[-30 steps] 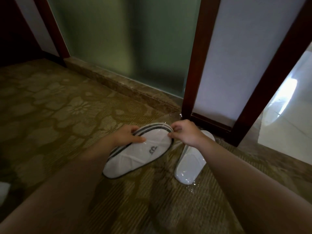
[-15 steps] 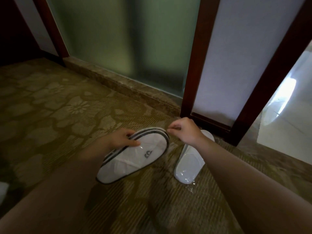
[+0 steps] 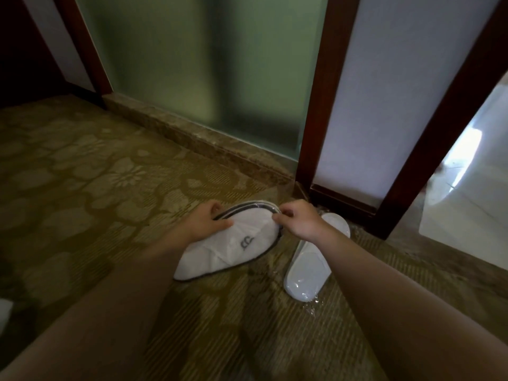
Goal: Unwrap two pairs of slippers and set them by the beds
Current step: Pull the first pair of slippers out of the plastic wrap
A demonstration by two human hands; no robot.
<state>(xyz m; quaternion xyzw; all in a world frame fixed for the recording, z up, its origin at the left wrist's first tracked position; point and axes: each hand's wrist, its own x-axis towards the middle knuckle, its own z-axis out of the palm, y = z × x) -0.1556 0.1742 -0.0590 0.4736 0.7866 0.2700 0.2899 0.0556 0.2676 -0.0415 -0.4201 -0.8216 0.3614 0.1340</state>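
A white slipper pair [image 3: 231, 247] with dark trim and a small logo, sealed in clear plastic, is held just above the carpet. My left hand [image 3: 204, 222] grips its upper left edge, thumb on top. My right hand [image 3: 298, 221] pinches the plastic at the pair's toe end, on the right. A second white slipper pair [image 3: 312, 269], also in clear wrap, lies on the carpet to the right, partly hidden behind my right forearm.
Patterned olive carpet [image 3: 96, 193] covers the floor. A stone sill [image 3: 198, 141] runs under a frosted glass panel [image 3: 198, 67]. A dark wooden door frame [image 3: 316, 111] stands just behind the slippers. Bright tiled floor [image 3: 467, 210] opens at the right.
The held pair dipped down and left half a second ago, then came back up and right. My right hand briefly let go of the toe end and now pinches it again.
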